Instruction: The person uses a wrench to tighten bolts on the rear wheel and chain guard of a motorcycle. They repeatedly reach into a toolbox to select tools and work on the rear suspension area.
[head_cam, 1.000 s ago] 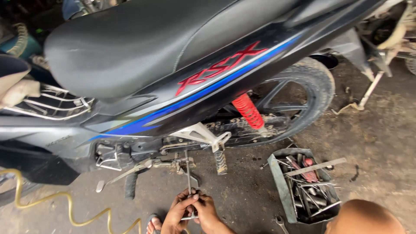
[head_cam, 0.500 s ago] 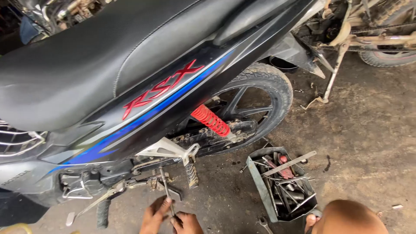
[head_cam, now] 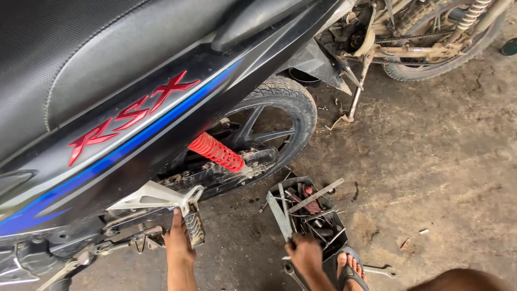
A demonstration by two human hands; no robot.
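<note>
The left hand [head_cam: 179,237] presses open-fingered against the black ribbed metal footpeg [head_cam: 194,228] under the black motorcycle with its blue stripe [head_cam: 161,108], so the work there looks unfinished. The right hand [head_cam: 305,254] is closed on the near edge of the grey open metal toolbox [head_cam: 281,213] (crammed with spanners) on the dirt floor [head_cam: 431,172], seemingly still fetching. Counted: two hands, one toolbox, one red coil shock spring [head_cam: 216,152], one loose spanner [head_cam: 379,270] beside one sandalled foot [head_cam: 350,268].

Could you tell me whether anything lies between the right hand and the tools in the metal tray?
Nothing visible does. The right hand already rests at the near edge of the tool tray, with the tools lying open just beyond it. The left hand is apart, up at the motorcycle's footpeg.
</note>
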